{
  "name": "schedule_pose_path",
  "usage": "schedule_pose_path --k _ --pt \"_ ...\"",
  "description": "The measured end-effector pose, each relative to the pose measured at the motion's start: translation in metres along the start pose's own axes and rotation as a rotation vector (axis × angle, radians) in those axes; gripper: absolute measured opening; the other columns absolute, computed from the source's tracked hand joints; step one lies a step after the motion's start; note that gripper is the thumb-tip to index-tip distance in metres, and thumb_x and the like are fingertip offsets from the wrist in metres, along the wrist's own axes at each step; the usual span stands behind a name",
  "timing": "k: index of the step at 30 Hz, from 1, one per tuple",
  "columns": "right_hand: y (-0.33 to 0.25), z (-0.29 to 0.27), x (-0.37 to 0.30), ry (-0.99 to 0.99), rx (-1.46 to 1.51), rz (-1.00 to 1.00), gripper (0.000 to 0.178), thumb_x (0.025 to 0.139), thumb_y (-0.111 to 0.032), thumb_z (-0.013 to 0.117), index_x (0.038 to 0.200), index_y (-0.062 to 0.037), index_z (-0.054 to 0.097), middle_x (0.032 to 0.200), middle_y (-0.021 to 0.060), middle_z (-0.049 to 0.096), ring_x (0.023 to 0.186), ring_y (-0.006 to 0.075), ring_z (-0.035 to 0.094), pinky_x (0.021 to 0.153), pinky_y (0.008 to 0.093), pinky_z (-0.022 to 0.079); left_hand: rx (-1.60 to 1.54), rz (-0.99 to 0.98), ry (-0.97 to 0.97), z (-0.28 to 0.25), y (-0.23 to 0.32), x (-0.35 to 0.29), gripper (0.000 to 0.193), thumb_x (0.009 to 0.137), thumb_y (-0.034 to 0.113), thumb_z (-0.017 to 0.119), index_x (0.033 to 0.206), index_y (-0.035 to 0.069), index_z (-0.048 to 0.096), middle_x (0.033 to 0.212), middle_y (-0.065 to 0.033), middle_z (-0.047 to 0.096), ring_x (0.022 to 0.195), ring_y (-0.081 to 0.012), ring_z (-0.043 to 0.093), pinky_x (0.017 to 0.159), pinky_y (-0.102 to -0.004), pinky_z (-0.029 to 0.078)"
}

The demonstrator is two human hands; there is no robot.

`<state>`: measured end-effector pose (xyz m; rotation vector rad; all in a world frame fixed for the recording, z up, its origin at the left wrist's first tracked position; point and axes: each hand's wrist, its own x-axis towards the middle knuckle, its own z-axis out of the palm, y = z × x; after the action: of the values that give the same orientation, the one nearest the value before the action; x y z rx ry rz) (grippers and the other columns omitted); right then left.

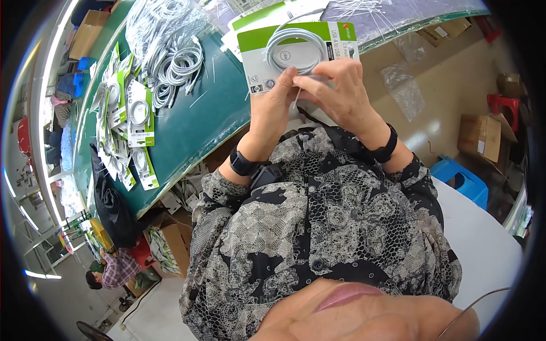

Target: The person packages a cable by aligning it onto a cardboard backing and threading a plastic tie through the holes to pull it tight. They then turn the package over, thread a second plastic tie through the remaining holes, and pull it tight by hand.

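Observation:
A white and green packaging card (255, 63) with a coiled light grey cable (271, 52) lying on it is held up before my chest, above the table's near edge. My left hand (269, 111) grips the card's lower edge, its thumb pressed near the bottom of the coil. With bent fingers pinched together, my right hand (343, 95) works at the coil's lower right. A thin white cable tie (296, 99) sticks out downward between both hands. The fingers behind the card are hidden.
Finished-looking carded cables (139, 113) are heaped on the green table (207, 116) at left. Beyond them lie loose cable coils (179, 68) and clear plastic bags (156, 23). More white ties (364, 8) are scattered at the far side. A blue stool (469, 182) and cardboard box (483, 139) stand right.

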<state>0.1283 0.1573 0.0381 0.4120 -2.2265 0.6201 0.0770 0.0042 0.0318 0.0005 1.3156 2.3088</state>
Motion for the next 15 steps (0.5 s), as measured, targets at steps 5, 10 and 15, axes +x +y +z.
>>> schedule_pose_path --k 5,10,15 --pt "0.005 0.005 0.0 0.089 0.019 -0.104 0.022 0.07 -0.006 0.067 0.092 -0.0089 0.065 0.094 0.0023 0.058 0.088 0.0223 0.054 0.078 0.0339 0.042 -0.011 0.028 -0.036 0.002 0.0 -0.003 0.028 0.09 0.007 0.06 0.115 -0.001 0.052 0.101 -0.0094 0.062 0.089 -0.0194 0.063 0.077 -0.031 0.055" --pt "0.004 0.005 -0.001 0.118 0.054 -0.042 0.021 0.068 -0.002 0.065 0.089 -0.0067 0.064 0.099 0.0041 0.061 0.09 0.0251 0.055 0.078 0.0355 0.046 0.1 0.284 -0.049 0.01 0.0 -0.003 0.027 0.086 0.002 0.063 0.111 -0.002 0.056 0.096 -0.0097 0.062 0.088 -0.021 0.064 0.076 -0.0321 0.055" --pt "0.005 0.009 0.003 0.152 0.124 -0.056 0.023 0.068 0.001 0.065 0.09 -0.0056 0.064 0.102 0.0063 0.061 0.09 0.0271 0.056 0.078 0.0365 0.048 0.854 0.862 -0.042 -0.002 0.005 -0.002 0.03 0.077 0.001 0.07 0.106 -0.002 0.061 0.092 -0.0132 0.062 0.091 -0.026 0.065 0.08 -0.0353 0.055"
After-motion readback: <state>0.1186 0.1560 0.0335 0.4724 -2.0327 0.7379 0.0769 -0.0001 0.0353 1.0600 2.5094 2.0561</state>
